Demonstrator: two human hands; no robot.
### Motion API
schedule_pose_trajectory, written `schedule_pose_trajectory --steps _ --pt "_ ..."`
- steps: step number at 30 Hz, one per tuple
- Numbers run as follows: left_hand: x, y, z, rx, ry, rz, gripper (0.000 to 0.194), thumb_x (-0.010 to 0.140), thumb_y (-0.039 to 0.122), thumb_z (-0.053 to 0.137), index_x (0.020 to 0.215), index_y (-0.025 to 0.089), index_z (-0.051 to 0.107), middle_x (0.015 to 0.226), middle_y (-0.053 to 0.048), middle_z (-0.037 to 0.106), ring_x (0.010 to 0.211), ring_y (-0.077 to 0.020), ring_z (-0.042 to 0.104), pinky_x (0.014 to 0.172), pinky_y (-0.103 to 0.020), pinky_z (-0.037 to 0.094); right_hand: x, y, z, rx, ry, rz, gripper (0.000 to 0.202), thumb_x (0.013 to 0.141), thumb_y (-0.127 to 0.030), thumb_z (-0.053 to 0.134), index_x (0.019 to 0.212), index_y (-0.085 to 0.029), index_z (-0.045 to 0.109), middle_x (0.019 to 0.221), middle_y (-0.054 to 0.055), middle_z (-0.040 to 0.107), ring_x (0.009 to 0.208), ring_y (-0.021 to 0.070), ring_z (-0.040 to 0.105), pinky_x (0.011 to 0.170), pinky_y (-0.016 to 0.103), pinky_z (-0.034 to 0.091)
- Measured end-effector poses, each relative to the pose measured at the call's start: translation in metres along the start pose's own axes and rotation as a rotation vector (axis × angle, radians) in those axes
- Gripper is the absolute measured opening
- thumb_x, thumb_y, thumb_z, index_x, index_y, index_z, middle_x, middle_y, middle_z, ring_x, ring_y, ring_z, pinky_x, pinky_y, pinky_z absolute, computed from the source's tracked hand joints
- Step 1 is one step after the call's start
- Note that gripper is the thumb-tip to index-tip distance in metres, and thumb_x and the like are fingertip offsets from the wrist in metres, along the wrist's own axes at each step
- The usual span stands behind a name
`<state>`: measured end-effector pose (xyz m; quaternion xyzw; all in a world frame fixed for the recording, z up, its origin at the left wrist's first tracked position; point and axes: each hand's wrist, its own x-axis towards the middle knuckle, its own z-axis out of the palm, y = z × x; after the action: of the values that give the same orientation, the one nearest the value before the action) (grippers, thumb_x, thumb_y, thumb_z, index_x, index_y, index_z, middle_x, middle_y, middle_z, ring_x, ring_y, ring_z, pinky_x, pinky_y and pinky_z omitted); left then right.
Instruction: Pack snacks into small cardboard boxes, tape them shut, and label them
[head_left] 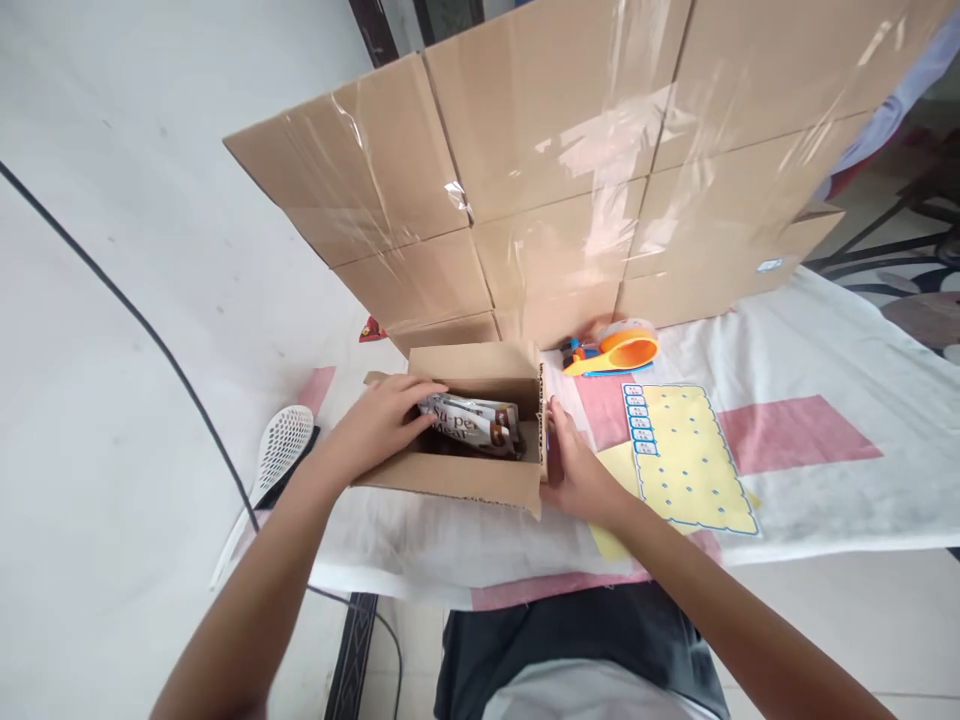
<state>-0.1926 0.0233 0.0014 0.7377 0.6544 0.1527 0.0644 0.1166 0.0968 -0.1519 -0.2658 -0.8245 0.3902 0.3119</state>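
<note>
An open cardboard box [457, 478] sits on the cloth-covered table with its flaps folded out. White and brown sachets [465, 425] with dark lettering lie inside it, tilted and bunched together. My left hand [382, 418] reaches over the box's left end, thumb and fingers closed around the left end of the sachets. On the opposite side, my right hand [576, 468] grips the box's right end wall, its fingers partly hidden behind the cardboard.
Behind the box stands a tall taped cardboard panel [555, 230]. An orange tape dispenser [626, 352] is by its foot. Yellow sticker sheets [694, 460] lie to the right. A white perforated ladle [283, 440] rests at the left, and a black cable [150, 330] crosses the wall.
</note>
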Motion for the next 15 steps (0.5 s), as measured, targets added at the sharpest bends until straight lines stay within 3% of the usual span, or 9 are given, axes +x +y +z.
schedule_pose_trajectory --steps 3,5,6,8,10,13,15 --pt "-0.039 -0.008 0.007 -0.036 0.426 -0.223 0.043 0.095 0.054 0.060 0.131 0.032 0.068 0.146 -0.008 0.062 0.140 -0.0338 0.052 0.117 -0.055 0.043 -0.002 -0.009 -0.009 -0.004 0.029 -0.107 0.119 0.085 -0.032 0.077 0.168 -0.035 -0.008 0.176 0.014 0.001 0.164 0.0369 0.007 0.126 0.063 0.030" --pt "-0.063 -0.013 0.021 -0.292 0.642 -0.315 0.053 0.100 0.064 0.045 0.134 0.029 0.066 0.143 -0.011 0.064 0.137 -0.0322 0.056 0.113 -0.052 0.048 -0.001 -0.020 -0.017 -0.007 0.016 -0.183 0.106 0.087 -0.026 0.074 0.168 -0.041 0.007 0.177 0.008 -0.004 0.164 0.0351 0.005 0.125 0.062 0.032" --pt "-0.072 -0.015 0.032 -0.454 0.666 -0.303 0.064 0.101 0.069 0.032 0.131 0.027 0.068 0.136 -0.012 0.068 0.134 -0.0321 0.059 0.111 -0.052 0.050 0.000 -0.027 -0.020 -0.005 -0.003 -0.203 0.099 0.087 -0.024 0.073 0.166 -0.042 0.017 0.177 0.006 -0.004 0.164 0.0350 0.007 0.125 0.061 0.034" --pt "-0.082 -0.017 0.056 -0.689 0.589 -0.176 0.090 0.098 0.077 0.007 0.114 0.023 0.077 0.117 -0.015 0.076 0.130 -0.0338 0.062 0.112 -0.055 0.049 0.005 -0.038 -0.027 0.001 -0.037 -0.208 0.081 0.086 -0.022 0.072 0.158 -0.040 0.039 0.177 0.004 0.002 0.163 0.0356 0.015 0.122 0.061 0.038" --pt "-0.085 -0.016 0.077 -0.745 0.511 -0.035 0.103 0.092 0.083 -0.003 0.102 0.022 0.080 0.108 -0.016 0.078 0.134 -0.0361 0.059 0.119 -0.057 0.042 0.013 -0.044 -0.031 0.009 -0.025 -0.201 0.062 0.084 -0.022 0.074 0.142 -0.035 0.056 0.177 0.005 0.007 0.161 0.0374 0.020 0.120 0.062 0.040" --pt "-0.082 -0.014 0.094 -0.733 0.564 0.079 0.099 0.087 0.091 0.011 0.119 0.022 0.076 0.113 -0.016 0.077 0.129 -0.0368 0.062 0.119 -0.059 0.041 0.026 -0.042 -0.035 0.026 0.055 -0.229 0.040 0.082 -0.033 0.081 0.116 -0.029 0.062 0.176 0.006 0.012 0.161 0.0401 0.019 0.122 0.064 0.035" --pt "-0.077 -0.014 0.096 -0.725 0.619 0.043 0.082 0.089 0.087 0.035 0.133 0.025 0.066 0.121 -0.014 0.073 0.122 -0.0348 0.066 0.113 -0.058 0.047 0.034 -0.038 -0.038 0.058 0.083 -0.236 0.035 0.083 -0.041 0.080 0.108 -0.027 0.060 0.176 0.006 0.014 0.161 0.0402 0.017 0.124 0.064 0.030"
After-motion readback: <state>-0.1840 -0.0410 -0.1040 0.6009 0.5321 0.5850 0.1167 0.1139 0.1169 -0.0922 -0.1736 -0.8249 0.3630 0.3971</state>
